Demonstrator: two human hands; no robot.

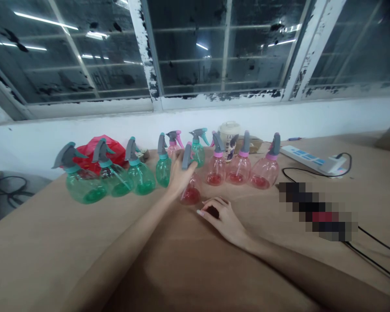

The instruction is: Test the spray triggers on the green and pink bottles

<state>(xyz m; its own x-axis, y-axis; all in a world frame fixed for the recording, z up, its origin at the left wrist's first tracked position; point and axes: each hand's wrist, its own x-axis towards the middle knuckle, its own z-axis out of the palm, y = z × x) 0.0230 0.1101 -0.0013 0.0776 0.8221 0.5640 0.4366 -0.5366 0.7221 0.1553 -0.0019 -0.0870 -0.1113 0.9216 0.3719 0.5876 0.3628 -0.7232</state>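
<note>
My left hand (179, 175) reaches forward and wraps round a pink spray bottle (190, 190) with a grey trigger head, standing a little in front of the row. My right hand (221, 215) rests on the brown tabletop (188, 260) just right of that bottle, fingers curled loosely with nothing visible in them. To the left stand several green spray bottles (84, 184). To the right stand three pink spray bottles (238, 167). Two more bottles, one pink and one green (198, 149), stand behind.
A red plastic bag (112, 149) lies behind the green bottles. A paper cup with a lid (229, 136) stands at the back. A white power strip (315, 159) with black cables lies at the right, near a blurred-out patch. Windows run along the wall.
</note>
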